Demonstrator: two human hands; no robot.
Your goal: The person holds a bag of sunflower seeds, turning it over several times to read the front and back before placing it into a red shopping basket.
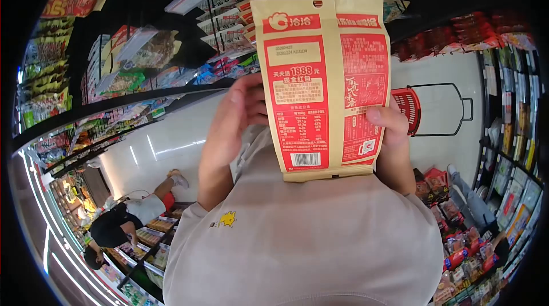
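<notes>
The person holds a kraft-paper snack bag (323, 86) with red printed panels up in front of the camera, its back side with barcode facing the lens. The left hand (237, 117) grips the bag's left edge, fingers curled behind it; the right hand (389, 126) pinches the right edge, thumb on the front. A red shopping basket (407, 109) shows just beside the bag; another person (128, 220) bends near shelves at lower left
</notes>
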